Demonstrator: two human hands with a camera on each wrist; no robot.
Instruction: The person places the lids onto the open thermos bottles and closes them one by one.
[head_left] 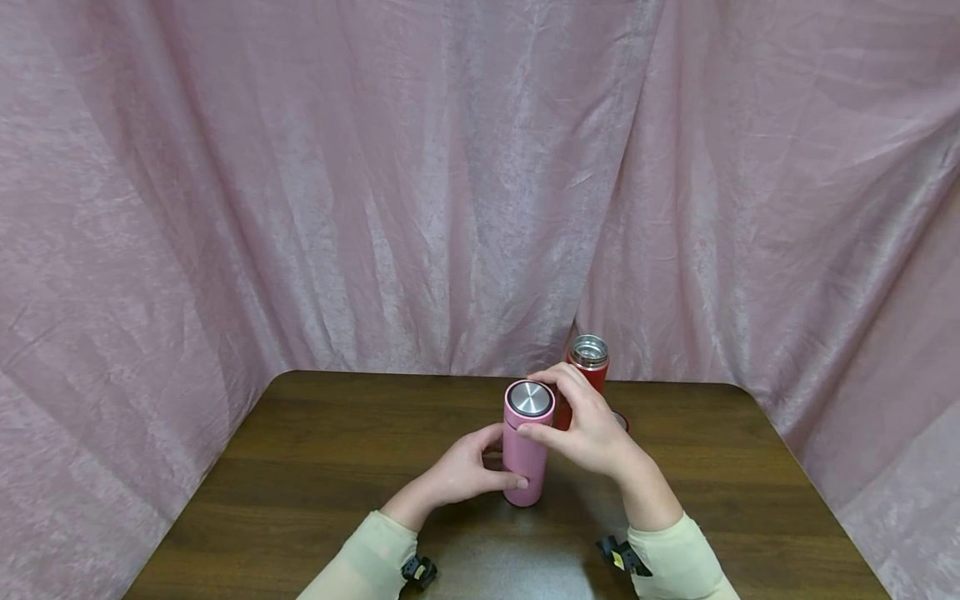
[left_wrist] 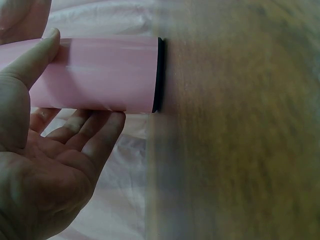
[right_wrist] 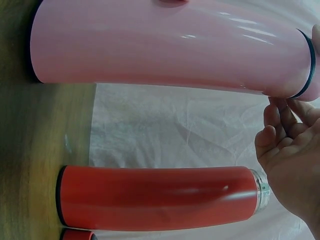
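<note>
We are holding a pink flask [head_left: 527,457] upright with both hands, its dark base standing on the desk [head_left: 337,450]. Our left hand [head_left: 463,477] is gripping the lower body, the thumb pressing one side and the fingers the other. Our right hand [head_left: 588,427] is arching over the upper end, thumb and fingertips pinching the flask at its cap [head_left: 530,399], spread only as wide as the flask. The cap is sitting on top, brushed metal facing up, a dark ring showing at the seam.

Beyond our right hand, a red flask [right_wrist: 157,197] is standing upright and uncapped, its metal neck [head_left: 589,353] showing. A small red cap [right_wrist: 76,235] is resting on the desk just beside it, partly hidden in the head view. We are wearing pale green sleeves [head_left: 367,552], and a pink curtain [head_left: 405,208] is hanging behind the desk.
</note>
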